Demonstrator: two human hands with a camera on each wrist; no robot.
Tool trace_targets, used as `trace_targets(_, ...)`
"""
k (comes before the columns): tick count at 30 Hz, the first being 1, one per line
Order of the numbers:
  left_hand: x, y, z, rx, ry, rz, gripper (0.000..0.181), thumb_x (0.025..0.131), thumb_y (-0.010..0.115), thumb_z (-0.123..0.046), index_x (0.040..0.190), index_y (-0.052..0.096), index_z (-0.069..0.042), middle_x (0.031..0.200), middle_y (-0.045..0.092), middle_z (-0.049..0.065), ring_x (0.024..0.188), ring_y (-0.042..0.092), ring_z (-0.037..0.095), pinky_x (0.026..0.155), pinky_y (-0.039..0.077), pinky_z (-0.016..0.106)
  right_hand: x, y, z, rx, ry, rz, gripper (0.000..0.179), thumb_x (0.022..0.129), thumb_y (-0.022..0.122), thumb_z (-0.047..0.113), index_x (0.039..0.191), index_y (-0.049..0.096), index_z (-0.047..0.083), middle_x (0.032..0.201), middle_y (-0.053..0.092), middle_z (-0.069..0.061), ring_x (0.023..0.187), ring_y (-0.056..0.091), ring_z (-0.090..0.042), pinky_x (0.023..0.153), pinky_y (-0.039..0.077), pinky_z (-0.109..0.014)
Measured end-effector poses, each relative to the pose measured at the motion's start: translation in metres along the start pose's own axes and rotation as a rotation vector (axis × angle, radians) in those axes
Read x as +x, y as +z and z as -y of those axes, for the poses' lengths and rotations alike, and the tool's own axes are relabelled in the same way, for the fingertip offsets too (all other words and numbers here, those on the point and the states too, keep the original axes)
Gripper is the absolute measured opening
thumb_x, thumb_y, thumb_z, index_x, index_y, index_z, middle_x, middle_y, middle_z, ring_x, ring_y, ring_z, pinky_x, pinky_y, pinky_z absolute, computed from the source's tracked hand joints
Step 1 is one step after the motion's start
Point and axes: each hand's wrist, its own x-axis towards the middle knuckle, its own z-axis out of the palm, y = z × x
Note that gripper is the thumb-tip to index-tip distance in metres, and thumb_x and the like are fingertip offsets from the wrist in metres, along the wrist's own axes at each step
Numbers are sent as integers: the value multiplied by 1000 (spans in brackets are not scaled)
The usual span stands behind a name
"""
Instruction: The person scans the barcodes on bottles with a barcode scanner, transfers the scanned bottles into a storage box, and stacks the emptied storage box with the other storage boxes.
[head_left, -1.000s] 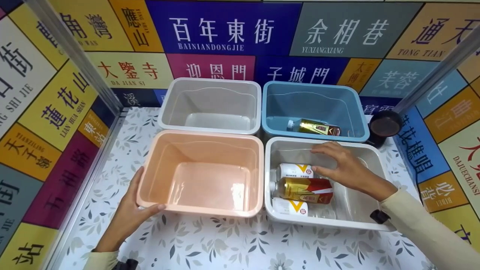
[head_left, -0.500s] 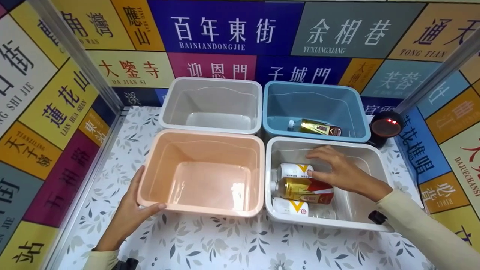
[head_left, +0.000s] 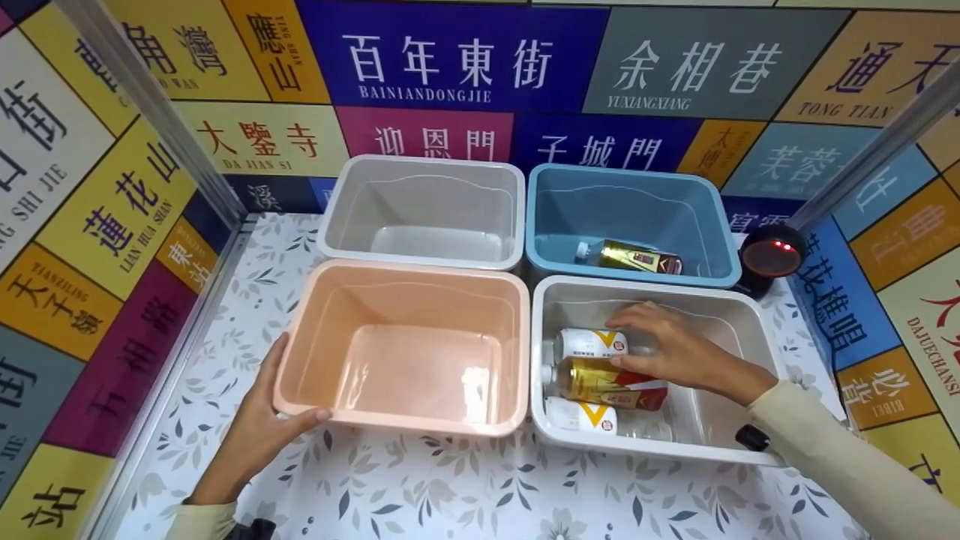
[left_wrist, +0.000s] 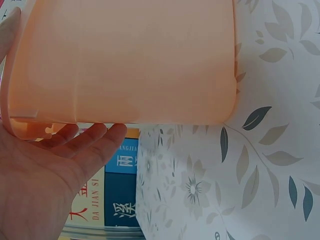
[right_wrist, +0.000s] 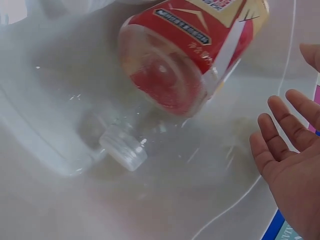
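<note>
My left hand point(head_left: 259, 424) holds the front left corner of the peach bin point(head_left: 401, 424), thumb on the rim and fingers along the outer side wall point(left_wrist: 135, 65). In the white bin point(head_left: 652, 446) at front right, a drink bottle with a gold and red label point(head_left: 611, 382) lies between two clear bottles with white labels, the rear one point(head_left: 589, 343) and the front one point(head_left: 577, 415). Over these bottles my right hand point(head_left: 679, 349) reaches in, its thumb overlapping the gold bottle in the head view. Its fingers point(right_wrist: 287, 125) are spread apart in the right wrist view.
Behind stand a grey bin point(head_left: 435, 244) and a blue bin point(head_left: 630, 202) with a gold-labelled bottle point(head_left: 634, 256) inside. A black device with red lights point(head_left: 772, 255) is beside the blue bin. Sign-printed panels point(head_left: 450, 60) enclose the floral tabletop point(head_left: 450, 487).
My right hand has moved slightly left and toward me, its thumb now over the gold bottle. Red lights have come on in the black device. My left hand keeps its place.
</note>
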Motion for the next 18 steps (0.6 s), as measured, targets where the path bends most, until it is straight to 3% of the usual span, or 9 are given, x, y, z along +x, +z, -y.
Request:
trace_targets(5, 0, 0, 0, 11, 5, 0, 125, 89, 95, -15, 179, 10, -33, 179, 28, 17, 145, 49, 39, 104, 41, 13, -1, 4, -4, -17, -21, -1, 48, 88, 95, 23, 131, 78, 11, 131, 75, -3, 123, 64, -24, 106, 52, -39)
trace_targets(12, -1, 1, 1, 7, 16, -5, 127, 87, 95, -14, 179, 10, -30, 179, 27, 19, 145, 49, 41, 105, 41, 12, -2, 7, -6, -31, 0, 19, 50, 89, 94, 25, 132, 78, 7, 132, 74, -4, 124, 64, -28, 104, 54, -55)
trace_targets(18, 0, 0, 0, 10, 8, -3, 127, 87, 96, -14, 179, 9, -31, 178, 28, 20, 144, 50, 42, 104, 42, 13, -3, 9, -7, -28, 30, 43, 52, 90, 94, 28, 132, 77, 4, 132, 74, -5, 123, 64, -28, 103, 56, -57)
